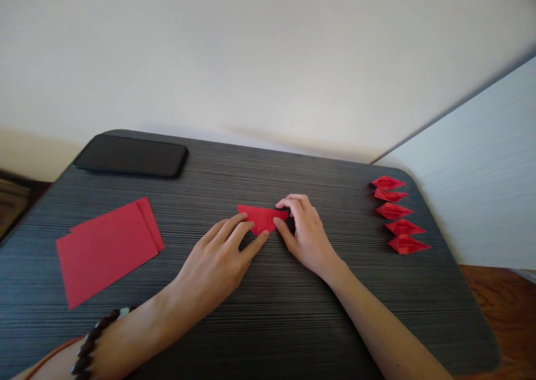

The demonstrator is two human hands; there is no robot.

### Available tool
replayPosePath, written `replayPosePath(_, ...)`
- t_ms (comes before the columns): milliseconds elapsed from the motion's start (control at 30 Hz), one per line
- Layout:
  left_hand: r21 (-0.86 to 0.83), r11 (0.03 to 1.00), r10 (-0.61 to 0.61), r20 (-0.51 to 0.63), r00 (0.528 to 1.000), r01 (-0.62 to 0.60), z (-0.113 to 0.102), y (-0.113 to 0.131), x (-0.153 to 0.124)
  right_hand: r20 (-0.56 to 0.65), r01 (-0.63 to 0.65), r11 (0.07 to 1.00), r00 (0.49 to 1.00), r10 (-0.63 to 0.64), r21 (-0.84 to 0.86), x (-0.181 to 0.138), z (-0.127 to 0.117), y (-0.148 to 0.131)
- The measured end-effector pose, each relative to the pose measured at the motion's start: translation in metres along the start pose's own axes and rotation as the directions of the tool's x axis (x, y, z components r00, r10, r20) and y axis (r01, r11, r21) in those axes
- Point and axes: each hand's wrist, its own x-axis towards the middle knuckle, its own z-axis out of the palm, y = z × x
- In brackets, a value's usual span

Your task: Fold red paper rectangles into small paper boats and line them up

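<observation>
A small piece of folded red paper (264,218) lies on the dark table, wide along its far edge and narrowing toward me. My left hand (218,251) holds its left part down, fingertips on the paper and thumb at the near edge. At the right end, my right hand (305,232) grips the paper between thumb and curled index finger. Its other fingers bend behind, partly hidden. To the left are flat red paper sheets (109,246), stacked unevenly. Several folded red paper boats (394,210) stand in a column on the right.
A black phone (132,155) lies at the table's back left corner. The dark, fine-lined tabletop (268,324) has rounded corners. A pale wall (251,62) rises behind it, and a light panel (473,173) stands along the right side.
</observation>
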Motion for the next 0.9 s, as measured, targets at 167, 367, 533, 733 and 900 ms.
replayPosePath(167, 0.019, 1.000, 0.013, -0.045, 0.999, -0.012, -0.001, 0.001, -0.002, 0.011, 0.030, 0.999, 0.999, -0.030, 0.024, 0.000, -0.002, 0.002)
replayPosePath(367, 0.033, 0.999, 0.004, -0.019, 1.000, -0.004, -0.005, 0.003, -0.001, 0.052, 0.037, 0.996, 0.998, -0.041, 0.086, 0.000, -0.007, 0.005)
replayPosePath(533, -0.016, 1.000, 0.003, 0.030, 1.000, -0.002, -0.004, 0.000, 0.001, 0.047, 0.015, 0.993, 0.999, -0.020, 0.117, 0.000, -0.008, 0.007)
replayPosePath(733, -0.204, 0.978, -0.055, 0.003, 0.998, 0.055, 0.005, -0.012, 0.003, 0.046, 0.099, 0.994, 0.994, -0.096, -0.053, -0.002, -0.002, 0.005)
replayPosePath(900, -0.169, 0.958, -0.242, -0.046, 0.969, 0.232, 0.010, -0.019, 0.005, 0.053, 0.122, 0.989, 0.992, -0.118, -0.086, -0.004, -0.001, 0.003)
